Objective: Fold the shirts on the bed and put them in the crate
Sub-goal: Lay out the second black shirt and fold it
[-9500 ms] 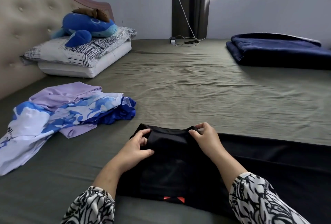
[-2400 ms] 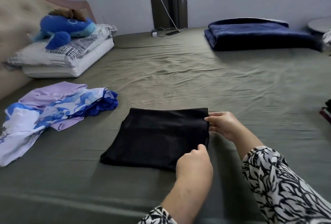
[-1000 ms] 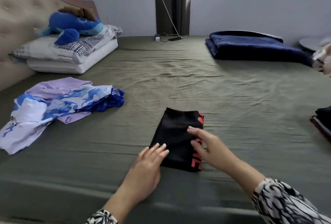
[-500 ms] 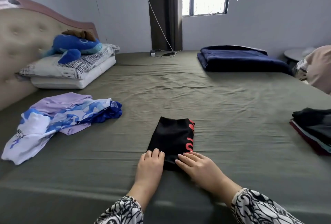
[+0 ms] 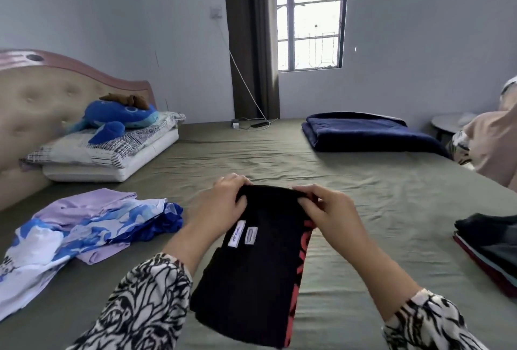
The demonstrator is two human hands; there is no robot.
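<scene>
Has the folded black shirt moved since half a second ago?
Yes. The black shirt no longer lies flat on the bed sheet; the left hand and right hand grip its top edge and hold it up.

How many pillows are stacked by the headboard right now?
2: a patterned pillow under the blue plush toy, and a white pillow beneath it. Others may be hidden.

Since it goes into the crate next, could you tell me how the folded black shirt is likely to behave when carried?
Probably floppy: the black shirt hangs limp below the left hand and right hand pinching its top edge. Likely light. Its fold may slip open unless supported underneath.
</scene>
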